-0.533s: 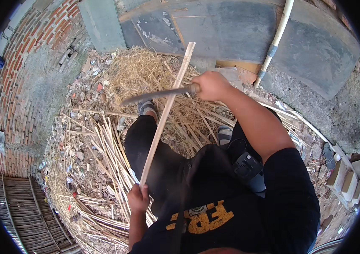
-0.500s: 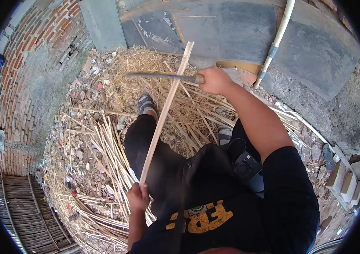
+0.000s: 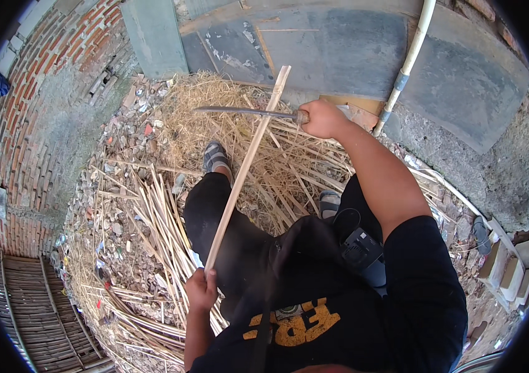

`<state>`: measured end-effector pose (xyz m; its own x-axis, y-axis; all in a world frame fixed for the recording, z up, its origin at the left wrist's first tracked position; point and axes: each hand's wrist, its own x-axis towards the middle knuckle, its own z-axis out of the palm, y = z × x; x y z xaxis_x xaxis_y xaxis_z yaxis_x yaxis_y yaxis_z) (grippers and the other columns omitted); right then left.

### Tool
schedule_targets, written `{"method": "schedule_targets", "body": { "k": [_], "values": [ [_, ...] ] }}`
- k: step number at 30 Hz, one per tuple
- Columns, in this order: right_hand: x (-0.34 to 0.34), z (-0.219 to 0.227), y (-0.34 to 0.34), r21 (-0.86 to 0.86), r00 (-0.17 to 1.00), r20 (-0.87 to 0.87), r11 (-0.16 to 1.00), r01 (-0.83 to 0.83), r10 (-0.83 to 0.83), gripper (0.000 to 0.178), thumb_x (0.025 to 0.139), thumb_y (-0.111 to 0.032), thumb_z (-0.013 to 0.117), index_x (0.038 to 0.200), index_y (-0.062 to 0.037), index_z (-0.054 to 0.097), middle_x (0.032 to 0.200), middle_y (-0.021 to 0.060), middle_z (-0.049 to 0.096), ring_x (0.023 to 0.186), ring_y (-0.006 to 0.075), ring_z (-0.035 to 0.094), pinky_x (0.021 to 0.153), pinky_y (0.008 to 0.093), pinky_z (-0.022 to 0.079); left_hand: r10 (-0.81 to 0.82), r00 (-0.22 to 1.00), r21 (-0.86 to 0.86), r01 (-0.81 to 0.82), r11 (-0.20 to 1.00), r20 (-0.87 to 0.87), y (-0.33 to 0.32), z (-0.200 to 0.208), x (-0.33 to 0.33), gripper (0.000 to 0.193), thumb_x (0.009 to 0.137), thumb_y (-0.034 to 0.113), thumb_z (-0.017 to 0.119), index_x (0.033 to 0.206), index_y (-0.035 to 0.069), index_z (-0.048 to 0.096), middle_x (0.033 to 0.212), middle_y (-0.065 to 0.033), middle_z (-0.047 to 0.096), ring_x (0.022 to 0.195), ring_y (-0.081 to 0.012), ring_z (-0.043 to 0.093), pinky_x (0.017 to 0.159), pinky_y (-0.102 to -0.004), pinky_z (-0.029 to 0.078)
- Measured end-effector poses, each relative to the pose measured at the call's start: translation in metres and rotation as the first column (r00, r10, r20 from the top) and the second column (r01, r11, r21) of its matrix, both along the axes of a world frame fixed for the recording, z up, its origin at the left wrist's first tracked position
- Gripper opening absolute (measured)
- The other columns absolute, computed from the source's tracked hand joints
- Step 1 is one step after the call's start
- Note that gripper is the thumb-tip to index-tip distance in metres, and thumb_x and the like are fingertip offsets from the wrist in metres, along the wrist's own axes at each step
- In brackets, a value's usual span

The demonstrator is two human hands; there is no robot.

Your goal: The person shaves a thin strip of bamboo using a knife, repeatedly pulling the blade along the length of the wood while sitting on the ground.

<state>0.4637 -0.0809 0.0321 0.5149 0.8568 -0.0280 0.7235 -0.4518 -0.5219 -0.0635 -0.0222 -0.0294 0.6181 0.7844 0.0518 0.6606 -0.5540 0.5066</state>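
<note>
- Brick wall point(image 3: 22, 143) and, below it, dark slatted screen point(image 3: 28, 308) border the left edge of the rubble-strewn ground point(image 3: 115, 230).
- Loose pale strips point(image 3: 162, 224) lie in a bundle near that left side, some crossing others.
- A heap of straw-coloured shavings point(image 3: 196, 99) spreads along the ground's far edge, by grey boards point(image 3: 351, 56).
- The left hand point(image 3: 201, 289) is closed around the near end of a long wooden strip point(image 3: 239, 183).
- This strip slants up and to the right above the ground, past the person's left leg; it is pale, narrow and straight-edged.
- A long dark blade point(image 3: 239, 110) crosses the strip near its far end; whether they touch, I cannot tell.
- Yellow lettering point(image 3: 314, 324) marks the front of the black shirt point(image 3: 370, 336).
- The right hand point(image 3: 323, 118) is clenched on the blade's brown handle point(image 3: 302, 117).
- A black boxy device point(image 3: 362, 248) sits beside the person's right thigh.
- A pale pipe point(image 3: 410, 56) stands against the boards at the ground's far right.
</note>
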Motion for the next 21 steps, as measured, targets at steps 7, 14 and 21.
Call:
{"method": "schedule_targets", "body": {
  "k": [7, 14, 21],
  "values": [
    [-0.034, 0.007, 0.011, 0.052, 0.979, 0.170, 0.991, -0.121, 0.111, 0.025, 0.076, -0.016, 0.066, 0.100, -0.0115, 0.072, 0.086, 0.0144, 0.073, 0.086, 0.0357, 0.071, 0.083, 0.0479, 0.056, 0.064, 0.998, -0.068, -0.065, 0.996, -0.022, -0.006, 0.004, -0.011, 0.049, 0.101, 0.037, 0.059, 0.069, 0.001, 0.050, 0.056, -0.0221, 0.052, 0.053, -0.0433, 0.057, 0.050, -0.0465, 0.042],
    [-0.001, -0.015, 0.002, -0.050, 0.985, 0.153, 0.996, -0.068, 0.075, 0.021, 0.076, -0.013, 0.065, 0.096, -0.0092, 0.071, 0.089, 0.0143, 0.073, 0.088, 0.0351, 0.071, 0.083, 0.0466, 0.057, 0.040, 0.997, 0.036, -0.038, 0.999, -0.067, -0.010, 0.005, -0.004, 0.045, 0.099, 0.035, 0.061, 0.071, 0.001, 0.052, 0.059, -0.0224, 0.056, 0.059, -0.0457, 0.060, 0.053, -0.0491, 0.044],
    [-0.015, 0.012, -0.002, 0.039, 0.989, 0.145, 0.999, 0.034, -0.039, 0.022, 0.078, -0.015, 0.064, 0.097, -0.0101, 0.072, 0.092, 0.0153, 0.073, 0.089, 0.0353, 0.071, 0.084, 0.0471, 0.057, 0.044, 0.992, 0.021, -0.042, 0.999, -0.115, -0.004, 0.008, -0.007, 0.043, 0.098, 0.035, 0.062, 0.072, 0.001, 0.052, 0.059, -0.0222, 0.056, 0.058, -0.0457, 0.060, 0.054, -0.0497, 0.045]
  ]
}}
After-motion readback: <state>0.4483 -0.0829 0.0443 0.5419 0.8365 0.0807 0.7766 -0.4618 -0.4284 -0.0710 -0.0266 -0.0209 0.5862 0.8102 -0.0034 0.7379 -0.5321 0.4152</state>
